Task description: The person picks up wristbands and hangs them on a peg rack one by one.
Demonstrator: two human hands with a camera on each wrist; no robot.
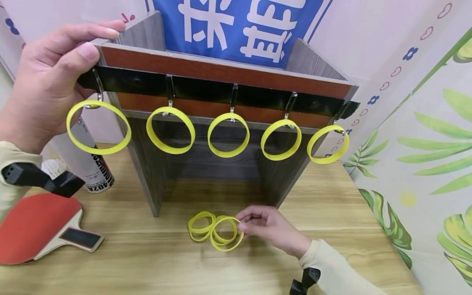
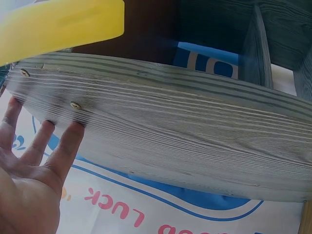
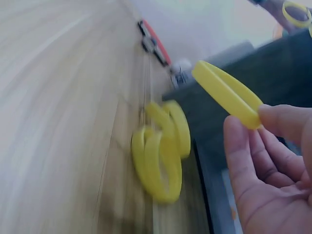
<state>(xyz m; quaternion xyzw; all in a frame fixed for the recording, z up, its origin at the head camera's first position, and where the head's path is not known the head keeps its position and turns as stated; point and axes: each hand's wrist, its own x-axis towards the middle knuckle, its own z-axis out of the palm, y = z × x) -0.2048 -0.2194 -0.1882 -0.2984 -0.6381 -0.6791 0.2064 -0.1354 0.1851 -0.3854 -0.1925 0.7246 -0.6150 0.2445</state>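
Observation:
My left hand [image 1: 44,82] grips the upper left corner of a grey wooden stand [image 1: 145,176], thumb at the front edge. In the left wrist view its fingers lie against the side board [image 2: 185,131]. Across the stand's red-brown front board [image 1: 221,67], a black strip [image 1: 132,80] bears several metal hooks [image 1: 170,88], each with a yellow ring [image 1: 98,150] hanging from it. Low in front of the stand, my right hand [image 1: 274,231] pinches another yellow ring [image 3: 224,90] between thumb and finger, tilted above the tabletop. Beside it lies a small pile of loose yellow rings [image 3: 152,163].
A red table tennis bat [image 1: 40,225] lies at the left of the wooden table [image 1: 147,262]. Behind it stands a spray can [image 1: 97,176]. A blue banner [image 1: 236,24] with white characters hangs behind the stand, and a leaf-patterned wall covering [image 1: 435,164] borders the right.

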